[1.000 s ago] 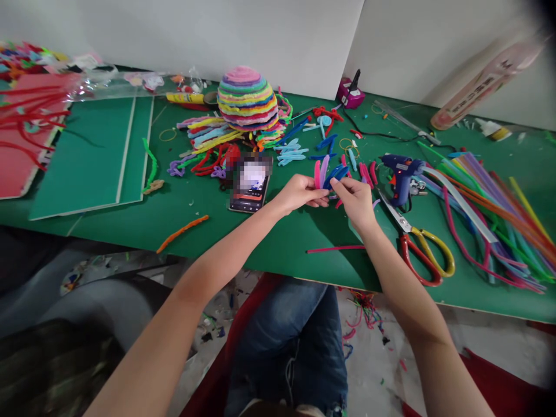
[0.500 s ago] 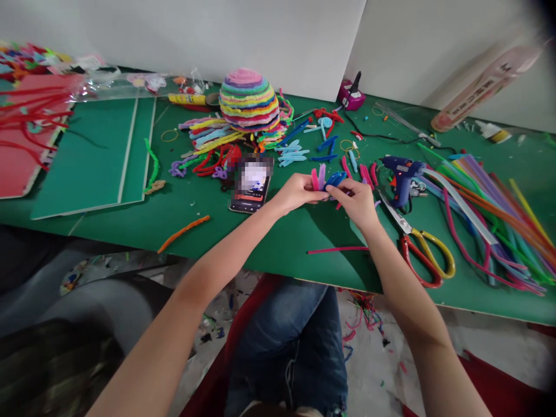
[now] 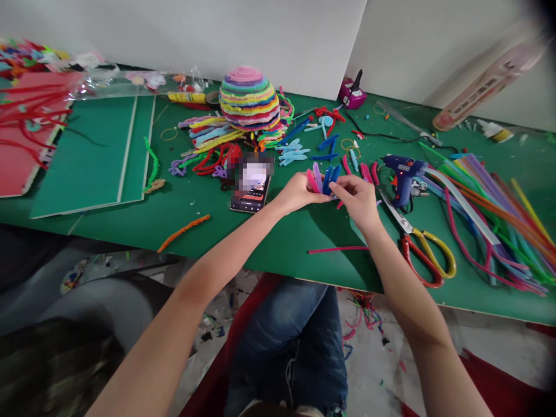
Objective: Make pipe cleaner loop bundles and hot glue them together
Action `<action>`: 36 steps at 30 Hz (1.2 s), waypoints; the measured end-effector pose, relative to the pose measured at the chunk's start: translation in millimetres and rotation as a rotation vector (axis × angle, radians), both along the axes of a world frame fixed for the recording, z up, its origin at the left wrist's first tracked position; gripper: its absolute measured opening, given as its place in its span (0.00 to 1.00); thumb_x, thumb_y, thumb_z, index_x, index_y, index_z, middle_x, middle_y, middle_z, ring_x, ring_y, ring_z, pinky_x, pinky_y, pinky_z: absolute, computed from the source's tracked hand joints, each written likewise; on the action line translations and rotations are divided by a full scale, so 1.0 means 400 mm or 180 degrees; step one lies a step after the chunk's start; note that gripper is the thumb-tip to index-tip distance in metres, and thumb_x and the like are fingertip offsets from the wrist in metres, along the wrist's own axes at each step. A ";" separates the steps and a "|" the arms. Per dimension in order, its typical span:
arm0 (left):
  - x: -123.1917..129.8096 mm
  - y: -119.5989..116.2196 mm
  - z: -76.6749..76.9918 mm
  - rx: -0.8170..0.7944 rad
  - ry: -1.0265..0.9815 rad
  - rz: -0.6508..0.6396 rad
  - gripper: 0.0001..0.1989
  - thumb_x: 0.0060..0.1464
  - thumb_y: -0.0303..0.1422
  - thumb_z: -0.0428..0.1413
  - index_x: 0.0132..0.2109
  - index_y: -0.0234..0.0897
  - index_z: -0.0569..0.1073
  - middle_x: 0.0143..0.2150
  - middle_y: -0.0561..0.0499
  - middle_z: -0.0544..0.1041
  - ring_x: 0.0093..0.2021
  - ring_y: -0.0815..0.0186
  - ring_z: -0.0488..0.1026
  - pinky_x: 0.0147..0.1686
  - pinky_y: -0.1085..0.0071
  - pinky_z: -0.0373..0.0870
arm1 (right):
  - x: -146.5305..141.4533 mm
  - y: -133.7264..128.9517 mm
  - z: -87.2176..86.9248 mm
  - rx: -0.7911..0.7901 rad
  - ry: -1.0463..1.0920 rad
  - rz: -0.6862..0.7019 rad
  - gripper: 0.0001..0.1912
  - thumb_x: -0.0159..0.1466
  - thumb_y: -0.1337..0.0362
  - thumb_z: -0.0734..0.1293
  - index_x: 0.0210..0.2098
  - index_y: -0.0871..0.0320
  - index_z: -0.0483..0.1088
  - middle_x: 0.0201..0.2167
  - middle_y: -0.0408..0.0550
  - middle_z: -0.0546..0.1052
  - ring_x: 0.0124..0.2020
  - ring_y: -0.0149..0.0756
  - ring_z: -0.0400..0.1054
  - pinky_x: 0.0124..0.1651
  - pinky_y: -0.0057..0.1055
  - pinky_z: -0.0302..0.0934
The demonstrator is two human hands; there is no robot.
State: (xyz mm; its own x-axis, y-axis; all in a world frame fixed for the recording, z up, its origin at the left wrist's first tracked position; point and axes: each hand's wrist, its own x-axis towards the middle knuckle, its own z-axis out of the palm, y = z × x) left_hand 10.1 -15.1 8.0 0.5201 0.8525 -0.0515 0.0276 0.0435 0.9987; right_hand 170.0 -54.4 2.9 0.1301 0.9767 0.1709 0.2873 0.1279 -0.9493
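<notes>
Between my two hands, just above the table, stands a row of folded pipe cleaner pieces: pink (image 3: 311, 180), lilac (image 3: 317, 175) and blue (image 3: 332, 175). My left hand (image 3: 299, 191) is closed round the pink end of the row from the left. With thumb and fingertips, my right hand (image 3: 357, 200) pinches the blue end. My fingers hide the lower part of the pieces. Loose pink pipe cleaner pieces (image 3: 369, 172) lie just beyond my right hand, and a phone (image 3: 251, 194) with a lit screen is to the left of my left hand.
A striped pipe cleaner dome (image 3: 249, 101) stands at the back. On the right are a blue glue gun (image 3: 403, 174), scissors (image 3: 408, 231) and a bundle of long pipe cleaners (image 3: 499, 214). A green board (image 3: 87, 156) lies left; a pink bottle (image 3: 482, 87) stands back right.
The blue pieces were bunched under my right fingers; now they stand upright, fanned out beside the lilac ones. My right hand has shifted slightly to the right.
</notes>
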 end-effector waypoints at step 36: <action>0.013 0.000 -0.009 -0.0780 -0.0283 0.0124 0.26 0.46 0.19 0.62 0.53 0.30 0.66 0.25 0.53 0.77 0.30 0.66 0.79 0.35 0.70 0.76 | 0.000 0.004 -0.023 0.0007 0.0320 0.0159 0.18 0.55 0.48 0.71 0.25 0.56 0.66 0.21 0.40 0.67 0.24 0.28 0.62 0.28 0.28 0.58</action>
State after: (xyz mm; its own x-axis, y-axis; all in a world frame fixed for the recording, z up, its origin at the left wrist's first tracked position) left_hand 15.2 -14.9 4.4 0.4987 0.8398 -0.2145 -0.0663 0.2837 0.9566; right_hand 169.8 -52.7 -6.3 0.0979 0.9820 0.1615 0.1839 0.1416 -0.9727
